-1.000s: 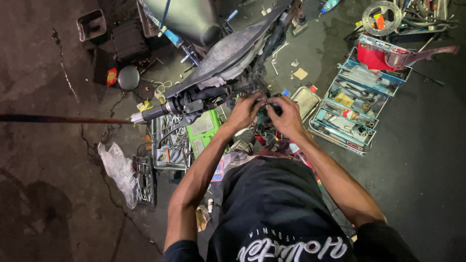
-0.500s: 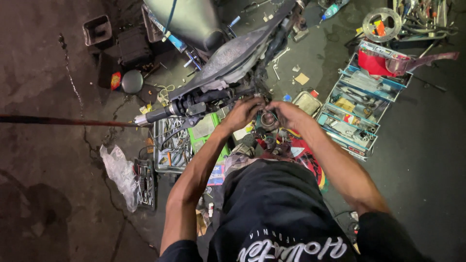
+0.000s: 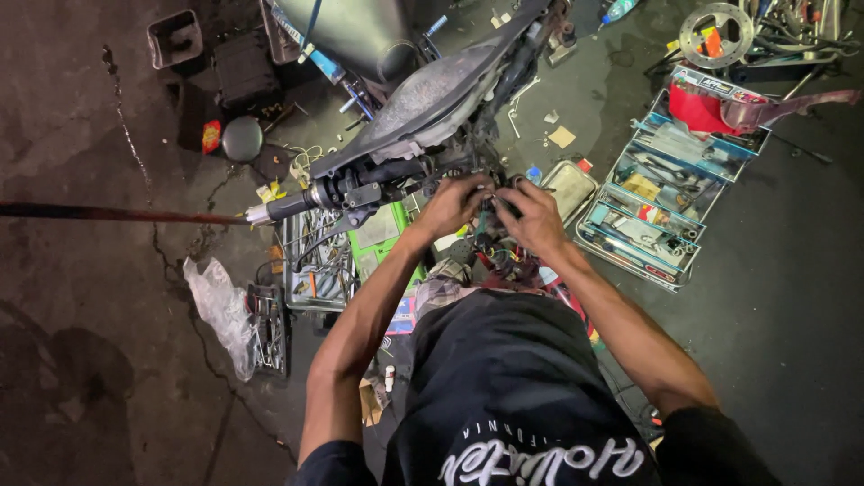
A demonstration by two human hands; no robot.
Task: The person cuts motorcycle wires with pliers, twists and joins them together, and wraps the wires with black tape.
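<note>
I look down on a stripped motorcycle front end: a grey seat and body panel [image 3: 432,90] and a handlebar [image 3: 324,193] with a black grip pointing left. My left hand [image 3: 454,202] and my right hand [image 3: 531,216] meet just right of the handlebar's centre. Both are curled on a small dark part and a bunch of coloured wires [image 3: 495,247] there. My fingers hide the part itself. My forearms run back to my dark shirt at the bottom.
An open blue cantilever toolbox [image 3: 657,193] with several tools lies right of my hands. A metal tray of tools [image 3: 310,265] and a green sheet lie under the handlebar. A clear plastic bag [image 3: 220,310], a round mirror [image 3: 241,139], a brake disc [image 3: 711,31] and a thin rod [image 3: 108,214] lie on the cracked concrete floor.
My hands stay together at the same spot by the handlebar with small finger shifts. The view has drifted slightly, so the bike sits a little higher in the frame.
</note>
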